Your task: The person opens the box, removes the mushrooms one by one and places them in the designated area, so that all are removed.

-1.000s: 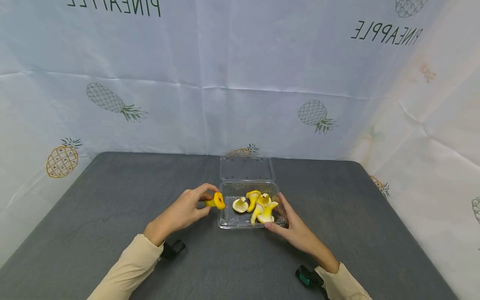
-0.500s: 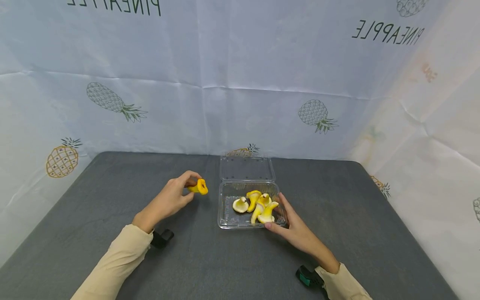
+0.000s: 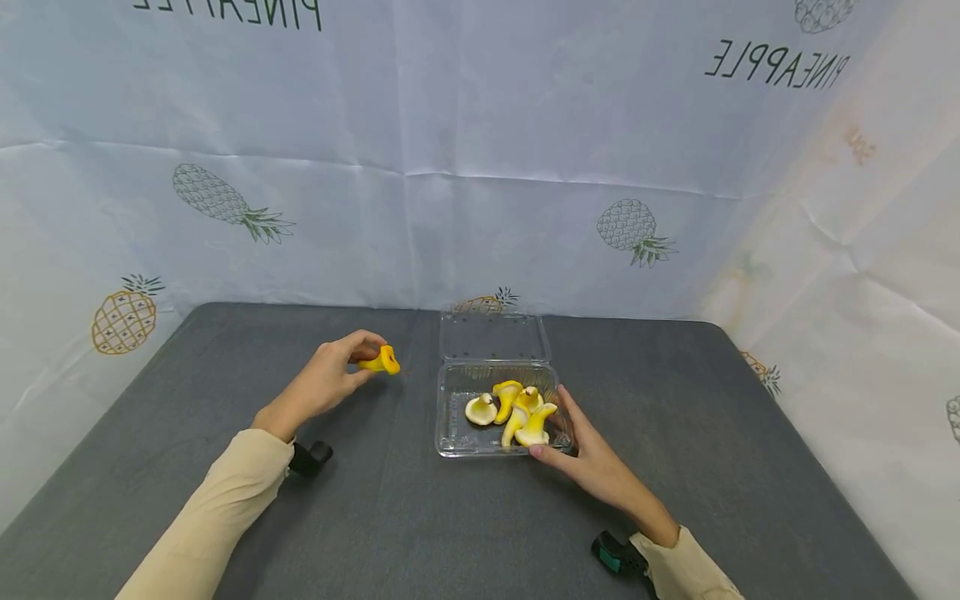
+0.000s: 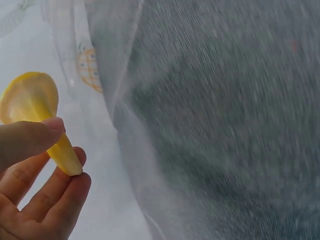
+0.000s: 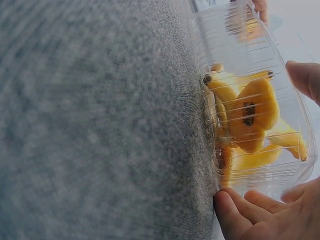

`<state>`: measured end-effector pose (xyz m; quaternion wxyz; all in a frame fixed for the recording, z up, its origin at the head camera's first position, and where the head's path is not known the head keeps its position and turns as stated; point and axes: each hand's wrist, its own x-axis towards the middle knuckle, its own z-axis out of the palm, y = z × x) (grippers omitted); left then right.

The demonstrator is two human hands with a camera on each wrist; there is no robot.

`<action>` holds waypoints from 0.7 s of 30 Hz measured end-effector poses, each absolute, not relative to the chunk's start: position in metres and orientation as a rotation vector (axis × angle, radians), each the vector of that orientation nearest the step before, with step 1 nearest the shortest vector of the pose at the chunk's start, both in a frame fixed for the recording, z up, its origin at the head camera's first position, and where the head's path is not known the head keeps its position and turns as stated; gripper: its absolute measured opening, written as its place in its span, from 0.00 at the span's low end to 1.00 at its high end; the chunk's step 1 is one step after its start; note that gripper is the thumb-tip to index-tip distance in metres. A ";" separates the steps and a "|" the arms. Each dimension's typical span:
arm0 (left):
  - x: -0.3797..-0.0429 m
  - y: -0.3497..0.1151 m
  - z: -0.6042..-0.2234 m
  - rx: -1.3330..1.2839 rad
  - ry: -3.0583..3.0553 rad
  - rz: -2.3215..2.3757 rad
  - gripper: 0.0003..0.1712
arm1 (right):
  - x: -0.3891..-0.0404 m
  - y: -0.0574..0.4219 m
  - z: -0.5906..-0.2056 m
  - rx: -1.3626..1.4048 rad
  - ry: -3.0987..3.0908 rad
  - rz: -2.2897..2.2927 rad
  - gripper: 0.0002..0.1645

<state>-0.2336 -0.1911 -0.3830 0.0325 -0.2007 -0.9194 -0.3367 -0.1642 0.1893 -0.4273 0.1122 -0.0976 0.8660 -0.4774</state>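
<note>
In the head view my left hand [image 3: 321,385] pinches a yellow mushroom [image 3: 386,360] above the table, left of a clear plastic clamshell container [image 3: 442,429]. The left wrist view shows this mushroom [image 4: 31,97] with a flared cap and a tapering stem, held between thumb and fingers. Inside the container lie several more yellow mushrooms [image 3: 534,427], mostly bunched toward its right side. My right hand [image 3: 600,468] grips the container's right side, thumb near the front corner. Through the ribbed wall in the right wrist view, mushroom caps [image 5: 257,107] show.
The container's lid [image 3: 492,337] is folded back toward the far edge of the grey table [image 3: 360,533]. A white cloth with pineapple prints [image 3: 405,233] hangs behind. Dark straps [image 3: 311,458] sit at the wrists, below beige sleeves.
My left hand has moved left and away from me, carrying the mushroom from the container's left edge out over the table. The right hand and container have stayed in place.
</note>
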 end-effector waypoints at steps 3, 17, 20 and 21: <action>-0.238 -0.197 -0.383 -0.602 -2.847 -1.022 0.25 | -0.164 0.189 -0.428 -0.284 2.534 -1.408 0.64; -0.259 -0.215 -0.397 -0.527 -2.954 -0.981 0.24 | -0.164 0.190 -0.427 -0.296 2.532 -1.408 0.63; -0.262 -0.217 -0.400 -0.520 -2.983 -0.963 0.24 | -0.164 0.190 -0.428 -0.302 2.535 -1.403 0.63; -0.263 -0.218 -0.401 -0.516 -2.992 -0.959 0.24 | -0.164 0.190 -0.428 -0.303 2.538 -1.400 0.63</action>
